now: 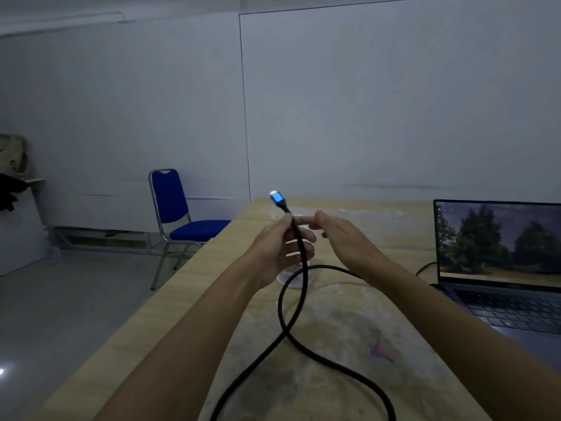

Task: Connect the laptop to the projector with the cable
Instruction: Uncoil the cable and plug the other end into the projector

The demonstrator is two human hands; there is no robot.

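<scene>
A black braided cable (285,326) loops across the wooden table (376,335). My left hand (277,250) grips it just below its blue plug (277,198), which points up and away. My right hand (340,235) hovers open beside the left one, fingers stretched to the left, holding nothing. Behind and below my hands stands a small white projector (294,276), mostly hidden by them. The open laptop (501,268) sits at the right with its screen lit. The cable's far end runs toward the laptop's left side; whether it is plugged in I cannot tell.
A blue chair (179,214) with a metal frame stands on the floor left of the table. The table's left edge runs diagonally from near left to the far middle. A plain wall closes the back of the room.
</scene>
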